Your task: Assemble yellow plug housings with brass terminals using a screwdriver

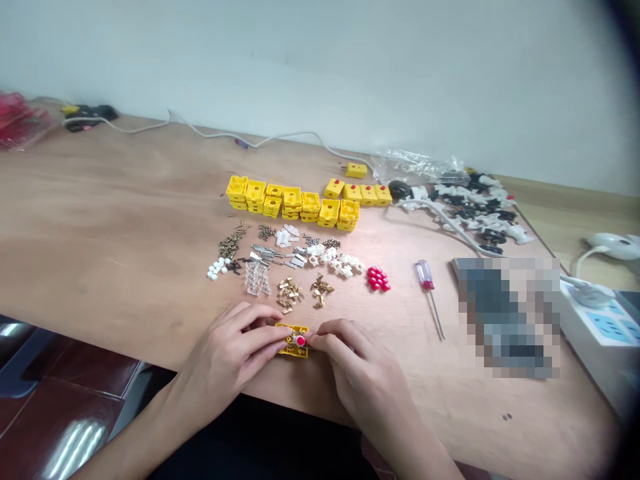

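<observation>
An open yellow plastic plug housing [299,353] lies near the table's front edge, its inside facing up. A red button [301,341] with a pale rim sits in its middle, beside small metal parts. My left hand [245,343] grips the left end of the housing, fingertips over its rim. From the other side, my right hand [350,353] has its thumb and index finger drawn together at the housing's right edge, touching close to the red button. Any small piece between those right fingertips is hidden. Just beyond the hands lie small brass pieces [289,291].
Stacked yellow housings [293,199] form a row behind metal pins, white parts [345,265] and clear pieces [257,279]. Red caps [378,279] and a screwdriver [426,277] lie to the right. A power strip [595,320] stands at the right edge; a cable runs along the wall.
</observation>
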`<state>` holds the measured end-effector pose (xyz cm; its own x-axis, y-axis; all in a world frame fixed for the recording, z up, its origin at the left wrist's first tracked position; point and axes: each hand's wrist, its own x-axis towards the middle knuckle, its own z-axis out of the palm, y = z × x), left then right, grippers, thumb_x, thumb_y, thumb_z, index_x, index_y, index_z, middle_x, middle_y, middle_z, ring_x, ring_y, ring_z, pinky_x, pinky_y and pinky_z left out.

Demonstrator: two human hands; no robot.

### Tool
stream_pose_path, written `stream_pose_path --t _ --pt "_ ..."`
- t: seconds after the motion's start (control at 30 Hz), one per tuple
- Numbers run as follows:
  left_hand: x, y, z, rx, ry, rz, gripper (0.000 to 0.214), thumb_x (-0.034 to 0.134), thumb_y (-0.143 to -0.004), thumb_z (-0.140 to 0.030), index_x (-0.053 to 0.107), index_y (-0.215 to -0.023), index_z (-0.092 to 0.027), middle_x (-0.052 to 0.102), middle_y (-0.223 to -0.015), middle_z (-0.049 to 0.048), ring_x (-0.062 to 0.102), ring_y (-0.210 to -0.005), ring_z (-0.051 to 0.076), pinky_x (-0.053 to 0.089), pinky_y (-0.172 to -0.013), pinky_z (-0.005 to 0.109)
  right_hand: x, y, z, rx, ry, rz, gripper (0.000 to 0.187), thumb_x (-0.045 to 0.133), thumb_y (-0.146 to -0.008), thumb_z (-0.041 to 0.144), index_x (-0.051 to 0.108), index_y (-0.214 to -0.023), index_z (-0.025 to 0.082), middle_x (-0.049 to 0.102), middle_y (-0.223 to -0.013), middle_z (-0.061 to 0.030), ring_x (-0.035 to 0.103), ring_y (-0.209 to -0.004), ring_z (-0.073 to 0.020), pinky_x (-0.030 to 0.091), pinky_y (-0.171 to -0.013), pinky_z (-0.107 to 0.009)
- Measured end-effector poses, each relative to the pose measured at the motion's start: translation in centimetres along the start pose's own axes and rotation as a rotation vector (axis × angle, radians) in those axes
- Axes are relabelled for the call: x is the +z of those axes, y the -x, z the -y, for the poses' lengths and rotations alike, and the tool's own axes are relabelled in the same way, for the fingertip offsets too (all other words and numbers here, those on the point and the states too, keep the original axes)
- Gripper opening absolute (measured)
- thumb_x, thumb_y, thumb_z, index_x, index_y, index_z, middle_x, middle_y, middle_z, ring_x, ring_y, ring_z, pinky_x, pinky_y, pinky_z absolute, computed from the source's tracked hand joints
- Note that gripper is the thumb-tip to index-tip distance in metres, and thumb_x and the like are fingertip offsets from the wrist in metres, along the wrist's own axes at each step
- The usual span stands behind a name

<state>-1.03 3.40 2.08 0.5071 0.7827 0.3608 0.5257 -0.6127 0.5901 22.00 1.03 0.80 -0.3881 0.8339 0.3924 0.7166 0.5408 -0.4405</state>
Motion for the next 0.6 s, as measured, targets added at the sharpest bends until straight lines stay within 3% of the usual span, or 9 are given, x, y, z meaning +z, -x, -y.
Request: stream_pose_path --t 0.17,0.3,0.47,0.6 --pt "0.0 0.1 -0.1 0.05 -0.067 0.036 0.02 0.056 -0.103 -0.018 0.073 -0.113 -0.023 0.067 -0.118 0.0078 0.064 -0.094 0.02 0.058 -0.081 0.035 -0.2 -0.2 0.0 0.011 -0.034 0.016 0.031 0.041 -0.102 0.008 0.069 -0.098 0.019 0.073 -0.091 -0.0067 0.07 -0.076 -0.0162 0.058 -0.065 -0.027" --pt "-1.1 0.2 0.4 0.049 -0.089 0.043 0.023 0.054 -0.104 -0.018 0.069 -0.122 -0.022 0.066 -0.123 0.0078 0.063 -0.109 0.022 0.056 -0.093 0.036 -0.3 -0.1 -0.1 0.022 -0.03 0.021 0.03 0.041 -0.102 0.008 0.069 -0.098 0.019 0.073 -0.092 -0.0069 0.07 -0.076 -0.0164 0.059 -0.066 -0.027" --pt "-4.3 -0.9 3.3 -0.085 -0.37 -0.122 0.024 0.055 -0.104 -0.025 0.069 -0.123 -0.023 0.067 -0.121 0.0078 0.061 -0.111 0.027 0.055 -0.095 0.042 -0.2 0.1 -0.1 0.029 -0.04 0.035 0.03 0.04 -0.102 0.007 0.068 -0.097 0.019 0.074 -0.094 -0.0069 0.071 -0.078 -0.0165 0.059 -0.066 -0.027" --pt "-5.7 -2.1 5.7 -0.115 -0.56 -0.073 0.027 0.054 -0.104 -0.031 0.072 -0.121 -0.021 0.065 -0.123 0.0106 0.06 -0.107 0.031 0.055 -0.091 0.047 -0.2 0.0 -0.1 0.026 -0.036 0.041 0.032 0.039 -0.101 0.006 0.068 -0.098 0.019 0.074 -0.095 -0.007 0.072 -0.079 -0.0161 0.059 -0.066 -0.026"
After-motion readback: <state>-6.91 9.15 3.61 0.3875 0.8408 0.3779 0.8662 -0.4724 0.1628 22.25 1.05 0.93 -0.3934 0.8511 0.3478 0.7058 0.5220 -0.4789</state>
